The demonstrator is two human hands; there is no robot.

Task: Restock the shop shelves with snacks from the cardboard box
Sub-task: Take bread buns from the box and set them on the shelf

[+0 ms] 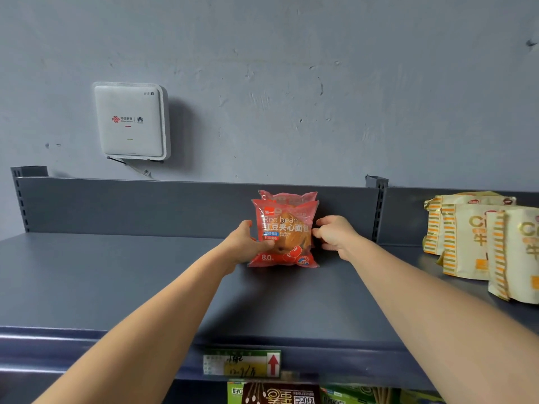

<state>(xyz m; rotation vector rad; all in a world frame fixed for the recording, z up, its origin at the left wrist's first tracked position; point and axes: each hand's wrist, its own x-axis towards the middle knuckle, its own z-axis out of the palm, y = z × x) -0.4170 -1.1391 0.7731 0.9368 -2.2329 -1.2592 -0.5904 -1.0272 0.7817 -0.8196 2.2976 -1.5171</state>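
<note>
Arms reach up from the bottom corners of the frame to a dark grey shelf (116, 281), meeting at a red packet (287, 228) of red bean bread just right of centre. This packet stands upright on the shelf, its printed front facing the camera. A second red packet (287, 196) stands directly behind it, against the shelf's back panel (145, 205), with only its top edge showing. The left hand (248, 243) grips the front packet's left side, thumb across the lower front and fingers hidden behind. The right hand (335, 234) holds the packet's right edge between the thumb and curled fingers. At the right edge of the frame, well apart from the red packets, several yellow and cream packets (466, 237) stand in a row on the same shelf. On the grey wall (320, 83) at upper left hangs a white router (131, 121). A green price tag (242, 363) with a red arrow is fixed to the shelf's front edge at bottom centre, and beneath it the tops of snack boxes (280, 393) show on a lower level.
</note>
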